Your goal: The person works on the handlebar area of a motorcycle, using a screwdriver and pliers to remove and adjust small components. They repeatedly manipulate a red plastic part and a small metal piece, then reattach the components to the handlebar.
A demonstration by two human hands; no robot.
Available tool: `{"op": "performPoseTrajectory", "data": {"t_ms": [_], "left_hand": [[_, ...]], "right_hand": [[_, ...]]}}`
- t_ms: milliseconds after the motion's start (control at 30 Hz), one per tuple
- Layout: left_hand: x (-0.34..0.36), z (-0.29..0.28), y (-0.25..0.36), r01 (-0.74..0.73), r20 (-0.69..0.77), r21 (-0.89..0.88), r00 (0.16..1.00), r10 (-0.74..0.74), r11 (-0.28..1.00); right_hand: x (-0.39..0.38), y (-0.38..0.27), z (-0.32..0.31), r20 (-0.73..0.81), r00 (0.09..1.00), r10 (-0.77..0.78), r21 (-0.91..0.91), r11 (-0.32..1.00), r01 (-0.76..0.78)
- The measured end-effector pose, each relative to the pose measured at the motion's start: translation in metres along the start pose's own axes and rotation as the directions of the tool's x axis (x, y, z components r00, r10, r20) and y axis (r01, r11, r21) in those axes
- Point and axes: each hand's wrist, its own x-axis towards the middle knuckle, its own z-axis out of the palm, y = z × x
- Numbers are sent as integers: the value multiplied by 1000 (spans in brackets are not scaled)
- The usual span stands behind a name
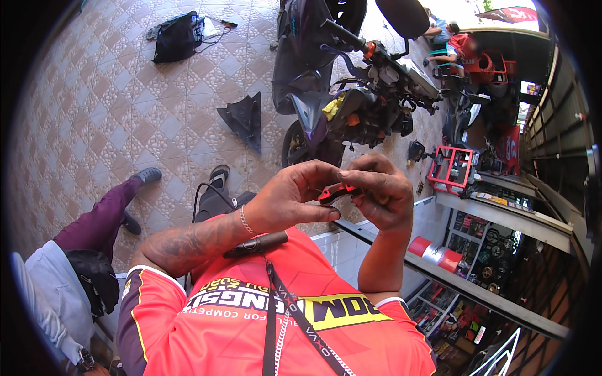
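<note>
Close in front of my chest, a small curved red-and-black part sits between my two hands. My left hand pinches one end of it with thumb and fingers. The fingers of my right hand are closed round the other end and cover much of it, so its exact kind does not show. Just beyond the hands stands a dark scooter with its front panels off and wiring exposed. A yellow cloth-like thing is tucked into its front.
A dark triangular panel lies on the tiled floor, with a black bag farther off. A person in maroon trousers is at my left. On my right are a red metal frame and glass display shelves. Other people sit far right.
</note>
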Motion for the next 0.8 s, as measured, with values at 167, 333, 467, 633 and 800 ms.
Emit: {"op": "performPoseTrajectory", "data": {"t_ms": [167, 333, 467, 633, 800], "left_hand": [[-2, 1, 4, 43, -12, -29, 999, -43, 999], [-2, 2, 5, 25, -43, -47, 999, -27, 999], [-2, -1, 7, 52, -22, -34, 998, -53, 998], [-2, -3, 10, 49, -36, -59, 998, -51, 997], [1, -4, 14, 80, -40, -44, 996, -81, 996]], "right_hand": [[-1, 1, 3, -34, 999, 22, 50, 999, -20], [0, 2, 4, -34, 999, 13, 36, 999, -11], [2, 4, 5, -30, 1000, 3, 33, 999, -2], [-2, 8, 4, -72, 996, 58, 50, 997, -55], [-7, 27, 8, -166, 975, 149, 337, 937, -86]]}}
